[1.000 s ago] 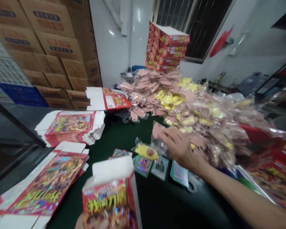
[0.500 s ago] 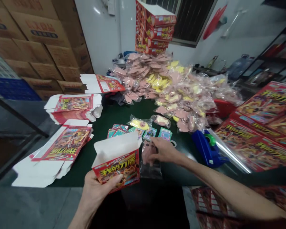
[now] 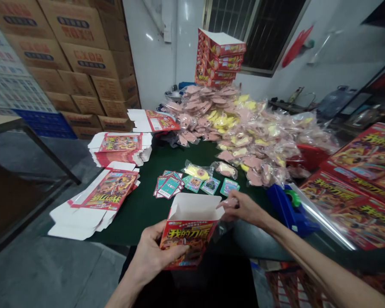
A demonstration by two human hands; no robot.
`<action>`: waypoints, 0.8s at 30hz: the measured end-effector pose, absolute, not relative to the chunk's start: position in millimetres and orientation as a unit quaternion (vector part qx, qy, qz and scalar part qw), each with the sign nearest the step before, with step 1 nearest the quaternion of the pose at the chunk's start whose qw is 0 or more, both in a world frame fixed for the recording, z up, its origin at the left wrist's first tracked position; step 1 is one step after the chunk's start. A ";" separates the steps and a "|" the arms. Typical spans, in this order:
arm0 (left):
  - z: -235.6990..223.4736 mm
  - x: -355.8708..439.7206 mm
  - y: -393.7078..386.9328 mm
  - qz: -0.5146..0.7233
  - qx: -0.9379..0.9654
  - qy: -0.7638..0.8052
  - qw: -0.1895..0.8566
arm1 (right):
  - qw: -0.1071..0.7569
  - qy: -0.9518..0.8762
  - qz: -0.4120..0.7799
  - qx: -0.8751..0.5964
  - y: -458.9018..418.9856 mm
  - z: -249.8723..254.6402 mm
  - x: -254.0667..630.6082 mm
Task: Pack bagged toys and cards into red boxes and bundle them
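"Where's the red printed carton [image 3: 189,239]?"
"Clamped in the left hand [image 3: 150,252], open top up, long axis nearly upright, over the bench's [image 3: 131,222] edge"
"And the right hand [image 3: 247,209]?"
"Apart, just beside the carton's mouth, pinching a clear plastic bag [image 3: 224,224]"

Room evenly lit, fairly bright from where I sit, shadows soft and faint. Small lamp glare on glossy white painted wall [image 3: 149,37]. Sheen across heaped clear plastic bags [image 3: 259,137]. Stacked brown cardboard cartons [image 3: 80,55] bowed by wide-lens distortion near left edge. Right hand [image 3: 247,209] slightly soft.
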State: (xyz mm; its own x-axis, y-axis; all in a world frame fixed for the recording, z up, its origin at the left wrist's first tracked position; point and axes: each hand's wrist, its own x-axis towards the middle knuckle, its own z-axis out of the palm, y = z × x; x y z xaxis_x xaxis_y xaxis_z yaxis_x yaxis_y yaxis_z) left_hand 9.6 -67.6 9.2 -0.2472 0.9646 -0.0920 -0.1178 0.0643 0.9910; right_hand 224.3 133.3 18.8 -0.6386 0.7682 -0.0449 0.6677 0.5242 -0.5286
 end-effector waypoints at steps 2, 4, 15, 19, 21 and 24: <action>7.4 10.3 -64.8 0.544 0.395 0.534 0.513 | 0.168 -0.850 0.265 -0.423 132.1 54.2 247.8; 6.3 13.8 -62.1 0.524 0.398 0.513 0.552 | 0.307 -0.809 0.264 -0.426 123.3 92.8 268.1; 13.4 33.2 -56.1 0.495 0.374 0.402 0.674 | 0.340 -0.880 0.156 -0.292 55.7 122.3 245.1; 11.3 33.6 -56.2 0.486 0.375 0.419 0.669 | 0.228 -0.917 0.110 -0.307 62.6 132.8 241.1; 13.4 35.8 -54.8 0.474 0.396 0.434 0.655 | 0.153 -0.953 0.115 -0.237 60.5 139.0 231.8; 21.0 36.7 -51.0 0.468 0.433 0.460 0.618 | 0.095 -0.978 0.127 -0.133 53.9 147.0 214.3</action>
